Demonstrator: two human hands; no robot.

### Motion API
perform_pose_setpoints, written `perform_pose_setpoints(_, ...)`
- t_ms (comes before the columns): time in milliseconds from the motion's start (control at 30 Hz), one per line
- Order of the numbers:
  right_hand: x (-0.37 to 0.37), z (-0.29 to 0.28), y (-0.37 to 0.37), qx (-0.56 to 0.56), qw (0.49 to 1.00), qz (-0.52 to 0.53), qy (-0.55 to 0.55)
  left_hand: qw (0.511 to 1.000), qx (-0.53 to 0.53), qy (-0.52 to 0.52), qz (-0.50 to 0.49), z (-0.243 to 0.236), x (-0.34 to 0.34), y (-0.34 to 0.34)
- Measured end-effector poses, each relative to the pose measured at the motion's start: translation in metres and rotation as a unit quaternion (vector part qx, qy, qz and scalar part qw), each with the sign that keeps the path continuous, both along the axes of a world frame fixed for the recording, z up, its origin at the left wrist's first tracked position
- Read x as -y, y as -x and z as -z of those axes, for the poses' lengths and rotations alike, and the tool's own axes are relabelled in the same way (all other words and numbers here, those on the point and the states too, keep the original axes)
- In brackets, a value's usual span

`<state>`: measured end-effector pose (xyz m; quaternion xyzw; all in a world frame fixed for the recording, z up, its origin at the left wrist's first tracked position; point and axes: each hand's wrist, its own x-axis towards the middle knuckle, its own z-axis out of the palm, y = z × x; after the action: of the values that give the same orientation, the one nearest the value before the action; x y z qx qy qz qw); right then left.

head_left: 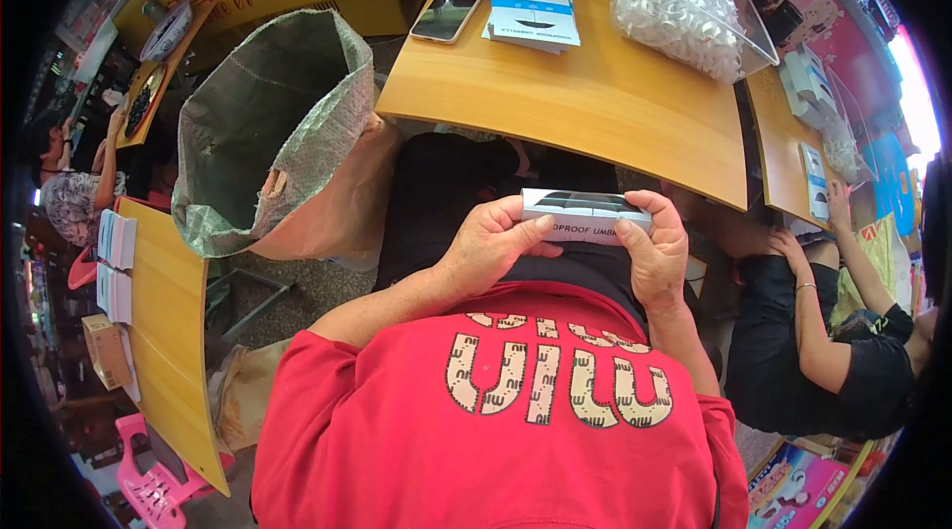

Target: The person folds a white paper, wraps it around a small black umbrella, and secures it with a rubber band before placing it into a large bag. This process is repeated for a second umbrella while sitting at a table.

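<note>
In front of my chest, over my lap, I hold a small white and dark printed carton (587, 204), bent into a narrow box shape, by its two ends. My left hand (504, 243) pinches its left end with thumb and fingers. At the other end my right hand (654, 239) grips it, thumb on the near face. On the table ahead lies a stack of flat printed cards (534, 11) with an umbrella picture and a blue band. Whether anything is inside the carton cannot be seen.
A smartphone (451, 10) lies left of the stack on the wooden table (575, 98). A clear bin (684, 13) of white curly pieces stands at its right. Left of me is a big open woven sack (273, 132). Another person (823, 331) sits at right; a pink chair (154, 479) stands lower left.
</note>
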<state>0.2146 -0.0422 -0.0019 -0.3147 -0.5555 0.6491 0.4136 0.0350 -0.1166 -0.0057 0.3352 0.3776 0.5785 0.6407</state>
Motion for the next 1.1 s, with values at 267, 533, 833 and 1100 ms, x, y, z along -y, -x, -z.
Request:
perform_pose_setpoints(267,-0.0012,0.0040,-0.0015,-0.019,1.000,-0.003,0.013,1.000,-0.014,0.008,0.004,-0.0020,-0.0006,-0.0002)
perform_pose_setpoints(533,0.0017,0.0038,-0.0011,-0.004,1.000,-0.006,0.008,0.988,0.121,0.065,0.075,-0.0022,-0.0003,0.0031)
perform_pose_setpoints(833,0.0039,0.0005,0.0012,-0.003,1.000,-0.012,-0.018,0.996,0.068,0.035,0.047,0.0005,0.0011,-0.0010)
perform_pose_setpoints(1100,0.0062,-0.0002,0.0029,0.007,1.000,-0.011,-0.018,0.998,0.052,0.025,0.035,0.0010,0.0028,-0.0013)
